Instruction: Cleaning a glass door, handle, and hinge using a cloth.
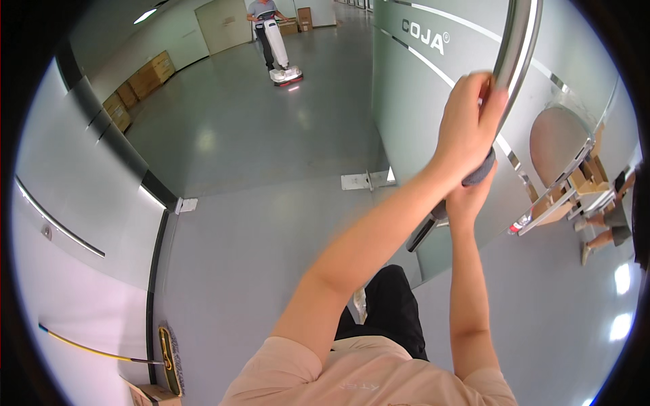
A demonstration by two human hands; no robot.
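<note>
A long tubular metal door handle (523, 35) rises along a frosted glass door (421, 76) that bears lettering. My left hand (467, 119) is wrapped around this handle, its fingers slightly blurred. Just below it, my right hand (469, 195) grips a dark grey cloth (480, 171) pressed around the same bar. Part of the right hand is hidden behind my left wrist and the cloth. The handle's lower end (419, 238) sticks out beneath both hands.
A metal door hinge fitting (355, 181) sits at the glass's foot. Ahead, a person (261, 30) stands behind a white floor scrubber (278, 48). Left are another door handle (61, 223), a mop (170, 360) and cardboard boxes (144, 81). Another person's legs (599, 233) show right, near a chair (561, 147).
</note>
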